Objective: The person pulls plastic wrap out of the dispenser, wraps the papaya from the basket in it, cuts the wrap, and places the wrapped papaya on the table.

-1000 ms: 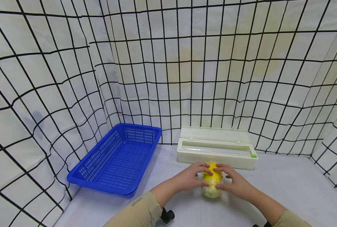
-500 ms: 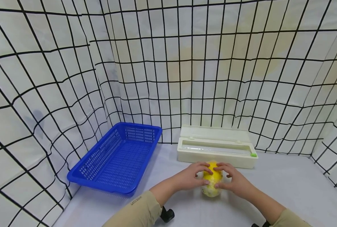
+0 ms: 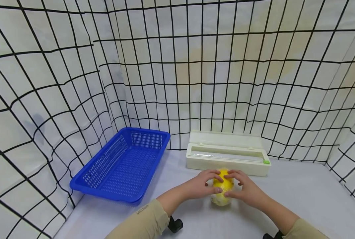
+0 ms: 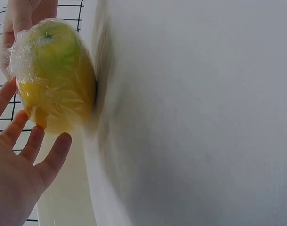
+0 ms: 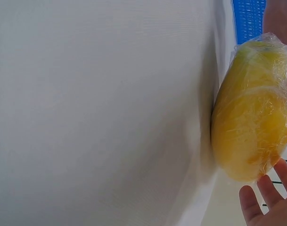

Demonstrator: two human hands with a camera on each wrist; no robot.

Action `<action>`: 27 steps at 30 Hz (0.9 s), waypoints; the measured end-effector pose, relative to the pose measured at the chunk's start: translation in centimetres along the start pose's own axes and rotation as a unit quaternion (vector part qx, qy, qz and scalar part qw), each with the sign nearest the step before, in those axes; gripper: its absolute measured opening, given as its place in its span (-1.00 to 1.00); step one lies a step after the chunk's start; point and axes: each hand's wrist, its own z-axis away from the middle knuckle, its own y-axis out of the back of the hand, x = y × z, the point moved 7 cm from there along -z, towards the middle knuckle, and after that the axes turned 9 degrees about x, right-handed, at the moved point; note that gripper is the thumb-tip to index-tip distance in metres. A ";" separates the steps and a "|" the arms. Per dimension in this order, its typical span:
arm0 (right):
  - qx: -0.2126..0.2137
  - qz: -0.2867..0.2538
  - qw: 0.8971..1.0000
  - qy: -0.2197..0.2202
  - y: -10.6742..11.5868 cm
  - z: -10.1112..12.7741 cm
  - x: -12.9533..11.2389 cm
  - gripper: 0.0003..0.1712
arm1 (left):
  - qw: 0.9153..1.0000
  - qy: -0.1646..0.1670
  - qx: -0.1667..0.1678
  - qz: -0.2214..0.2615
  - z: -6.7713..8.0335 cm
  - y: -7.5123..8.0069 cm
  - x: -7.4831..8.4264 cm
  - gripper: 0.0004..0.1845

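Note:
A yellow fruit with a greenish end (image 3: 220, 200), wrapped in clear cling film, rests on the white table in front of the person. My left hand (image 3: 202, 185) holds its left side, with thumb and fingers curved against it. On the opposite side my right hand (image 3: 247, 190) holds it the same way. Film wrinkles gather over the green end of the fruit (image 4: 58, 77) in the left wrist view. In the right wrist view, fingertips touch the rounded yellow end of the fruit (image 5: 251, 127). Part of its top is hidden under the fingers.
Just behind the hands stands a cream cling film dispenser (image 3: 225, 166), its lid raised and a film roll inside. A blue perforated basket (image 3: 152, 181) sits to the left. White cloth walls with black grid lines (image 3: 201, 83) enclose the table.
The fruit's near end has shifted slightly left, so the fruit lies a little more slanted. Both hands keep nearly the same hold on it.

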 end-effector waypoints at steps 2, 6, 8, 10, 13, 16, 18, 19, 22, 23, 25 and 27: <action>0.002 0.003 1.000 0.002 -0.1 -0.1 0.0 -0.38 | 1.000 0.004 0.009 -0.001 -0.1 0.0 -0.1 -0.68; 0.006 0.005 1.000 0.009 -0.3 -0.1 0.2 -0.37 | 1.000 0.004 0.024 -0.001 -0.3 0.0 -0.2 -0.73; 0.004 0.000 1.000 0.009 -0.3 -0.1 0.3 -0.37 | 1.000 0.005 0.028 0.005 -0.4 0.0 -0.3 -0.74; -0.004 -0.010 1.000 0.017 -0.3 0.0 0.4 -0.38 | 0.999 0.008 0.030 0.011 -0.4 0.1 -0.4 -0.75; -0.018 -0.022 0.999 0.024 -0.1 0.1 0.5 -0.44 | 0.999 0.008 0.029 0.015 -0.5 0.1 -0.5 -0.77; -0.020 -0.025 0.999 0.024 -0.1 0.0 0.7 -0.51 | 0.999 0.006 0.030 0.018 -0.5 0.1 -0.5 -0.78; -0.015 -0.022 0.999 0.019 -0.2 -0.2 1.0 -0.54 | 0.999 0.006 0.030 0.023 -0.4 0.2 -0.4 -0.79; -0.012 -0.019 1.000 0.017 -0.3 -0.3 1.1 -0.54 | 0.999 0.007 0.029 0.027 -0.3 0.3 -0.3 -0.79; -0.004 -0.011 1.000 0.017 -0.3 -0.5 1.2 -0.57 | 0.999 0.013 0.025 0.031 -0.2 0.4 -0.3 -0.81; -0.002 -0.010 1.000 0.018 -0.3 -0.6 1.2 -0.58 | 0.999 0.014 0.024 0.030 -0.2 0.4 -0.2 -0.81; 0.002 -0.009 1.000 0.023 -0.2 -0.6 1.2 -0.58 | 0.999 0.016 0.022 0.023 -0.2 0.3 -0.3 -0.80; 0.003 -0.011 1.000 0.024 -0.2 -0.6 1.2 -0.59 | 0.999 0.017 0.025 0.012 -0.3 0.2 -0.3 -0.79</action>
